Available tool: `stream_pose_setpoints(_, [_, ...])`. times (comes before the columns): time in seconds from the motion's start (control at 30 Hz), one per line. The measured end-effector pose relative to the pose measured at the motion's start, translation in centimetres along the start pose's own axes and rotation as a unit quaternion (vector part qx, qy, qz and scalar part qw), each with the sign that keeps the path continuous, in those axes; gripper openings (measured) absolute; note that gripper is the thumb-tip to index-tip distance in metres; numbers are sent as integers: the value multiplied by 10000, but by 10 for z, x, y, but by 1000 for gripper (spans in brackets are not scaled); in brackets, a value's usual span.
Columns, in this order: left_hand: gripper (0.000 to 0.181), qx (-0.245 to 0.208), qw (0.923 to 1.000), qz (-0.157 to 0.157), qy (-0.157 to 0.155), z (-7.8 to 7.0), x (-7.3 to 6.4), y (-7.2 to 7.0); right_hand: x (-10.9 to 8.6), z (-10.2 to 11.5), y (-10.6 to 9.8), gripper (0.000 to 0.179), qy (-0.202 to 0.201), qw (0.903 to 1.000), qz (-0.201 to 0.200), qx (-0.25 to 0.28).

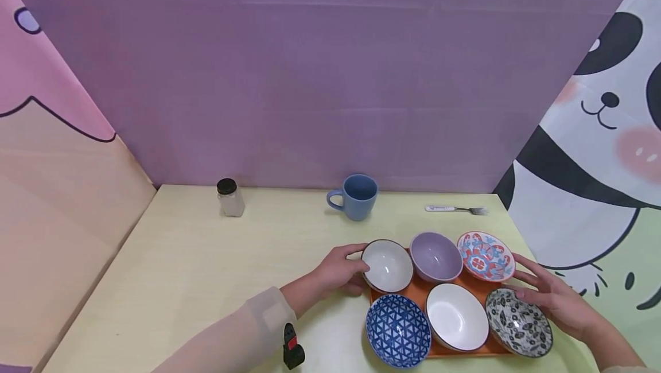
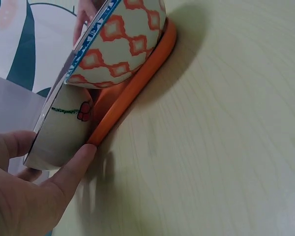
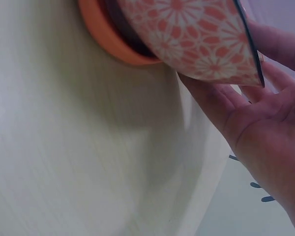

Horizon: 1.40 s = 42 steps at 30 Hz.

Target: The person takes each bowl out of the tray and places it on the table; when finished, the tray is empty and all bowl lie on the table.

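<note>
An orange tray (image 1: 438, 356) holds several bowls in two rows. My left hand (image 1: 341, 269) is at its left side, touching a white bowl (image 1: 387, 265) with a dark rim; one fingertip meets the tray edge (image 2: 123, 105) in the left wrist view. A blue-and-white patterned bowl (image 1: 398, 330) sits nearer. On the right, my right hand (image 1: 555, 298) spreads its fingers beside a red-and-blue patterned bowl (image 1: 485, 255) and a black-and-white leaf bowl (image 1: 518, 322). Its fingers reach under a flower-patterned bowl side (image 3: 187, 39); the contact there is partly hidden.
A purple bowl (image 1: 436, 256) and a plain white bowl (image 1: 457, 317) fill the tray's middle. Behind stand a blue mug (image 1: 360, 197) and a black-lidded jar (image 1: 230, 198); a fork (image 1: 457, 209) lies at the back right. A purple wall (image 1: 320, 74) closes the far edge.
</note>
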<state>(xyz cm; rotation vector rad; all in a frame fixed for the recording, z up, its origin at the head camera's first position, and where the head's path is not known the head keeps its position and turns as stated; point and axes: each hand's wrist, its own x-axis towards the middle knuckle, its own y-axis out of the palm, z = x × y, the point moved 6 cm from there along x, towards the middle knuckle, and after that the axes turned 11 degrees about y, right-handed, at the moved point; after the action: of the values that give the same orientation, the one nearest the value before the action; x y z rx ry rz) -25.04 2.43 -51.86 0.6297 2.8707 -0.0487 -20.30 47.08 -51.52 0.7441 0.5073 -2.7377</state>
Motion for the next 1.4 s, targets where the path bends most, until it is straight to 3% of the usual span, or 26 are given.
stream_pose_setpoints(0.43, [62,-220,9996,-167,-33,-7,-2,1,-1,11,-1,80,184,9997,-117,-91])
stream_pose_setpoints(0.67, [61,-96,9996,-269,-67,-9,-1,-1,0,15,3,77,293,9991,-199,-234])
stream_pose_setpoints(0.9, [61,-198,9992,-320,98,-12,0,-7,-1,19,6,77,341,9982,-322,-381])
stream_pose_setpoints(1.17, [62,-298,9985,-365,273,-19,-8,-25,-2,27,15,77,389,9963,-265,-725])
stream_pose_setpoints(1.4, [59,-327,9969,-578,416,-26,-24,-53,-1,35,19,78,352,9923,-355,-1133])
